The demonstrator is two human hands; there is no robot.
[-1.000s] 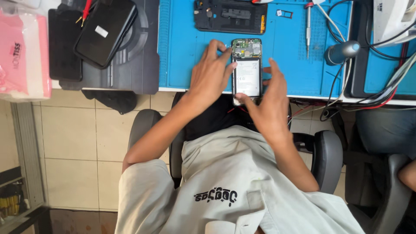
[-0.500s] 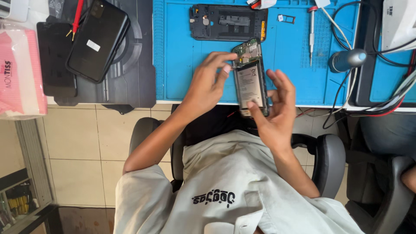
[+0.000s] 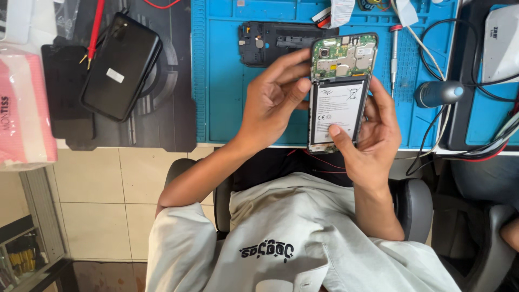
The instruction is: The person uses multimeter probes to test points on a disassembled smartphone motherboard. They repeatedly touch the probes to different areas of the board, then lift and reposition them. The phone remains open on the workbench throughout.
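Note:
I hold an opened phone (image 3: 340, 92) with its back removed, so a green circuit board shows at the top and a white-labelled battery below. It is raised above the blue work mat (image 3: 221, 92) near the desk's front edge. My left hand (image 3: 273, 103) grips its left edge, with the fingers reaching toward the board. Around the lower right side is my right hand (image 3: 373, 132), its thumb resting on the battery.
A black phone frame part (image 3: 275, 40) lies on the blue mat behind the phone, with a screwdriver (image 3: 393, 54) to its right. A black phone (image 3: 121, 65) and red probe (image 3: 94, 27) rest on a dark mat at left, beside a pink tissue pack (image 3: 24, 108). Cables and a grey handle tool (image 3: 438, 93) lie at right.
The phone has been lifted off the blue mat and brought closer to me. Both hands have shifted their grip around it, and my right thumb now rests on the battery.

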